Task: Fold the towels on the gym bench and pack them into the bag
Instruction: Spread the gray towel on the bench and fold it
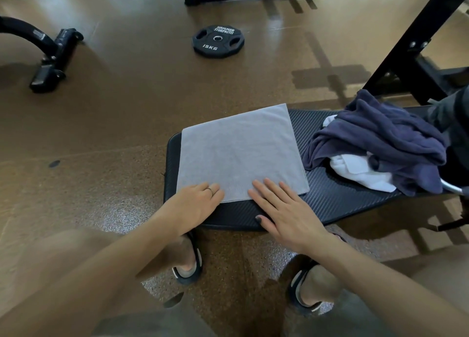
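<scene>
A grey towel [239, 151] lies flat as a folded square on the left end of the black gym bench [327, 199]. My left hand [196, 203] rests on the towel's near left corner, fingers straight. My right hand [281, 206] lies flat beside it, its fingertips on the towel's near edge. A crumpled navy towel [380, 138] is heaped on the bench to the right, over a white towel [355, 171]. A dark bag [454, 123] shows at the right edge, only partly in view.
A black 15 kg weight plate [218, 41] lies on the brown floor beyond the bench. A black rack upright [406, 47] rises at the right, and a machine foot [50, 60] stands at the left. My sandalled feet [189, 263] are below the bench.
</scene>
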A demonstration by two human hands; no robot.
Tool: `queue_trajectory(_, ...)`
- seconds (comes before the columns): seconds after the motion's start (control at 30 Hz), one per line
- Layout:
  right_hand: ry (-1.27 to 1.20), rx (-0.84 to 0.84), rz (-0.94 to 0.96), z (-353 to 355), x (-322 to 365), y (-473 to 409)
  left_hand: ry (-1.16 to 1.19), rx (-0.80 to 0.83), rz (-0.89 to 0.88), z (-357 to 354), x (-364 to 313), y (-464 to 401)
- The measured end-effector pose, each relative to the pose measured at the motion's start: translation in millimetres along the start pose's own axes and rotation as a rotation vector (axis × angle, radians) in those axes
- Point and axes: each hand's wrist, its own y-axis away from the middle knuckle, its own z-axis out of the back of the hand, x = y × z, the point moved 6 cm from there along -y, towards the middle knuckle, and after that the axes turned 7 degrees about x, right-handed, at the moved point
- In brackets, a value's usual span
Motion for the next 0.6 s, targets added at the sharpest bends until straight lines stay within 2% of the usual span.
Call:
queue_trajectory(0.2,-0.034,-0.074,-0.028,4,-24,16,0.012,0.068,-0.051,-6,15,11)
queue_trajectory(0.33,0.011,-0.216,0.098,27,-43,15,-0.025,0.151,-0.053,-6,22,9)
queue_trajectory(0.5,0.246,-0.124,0.234,35,-68,8,-0.183,0.347,-0.078,-9,13,9)
queue_trajectory(0.6,0.303,-0.147,0.255,41,-65,8,-0.246,0.386,-0.089,-6,5,7)
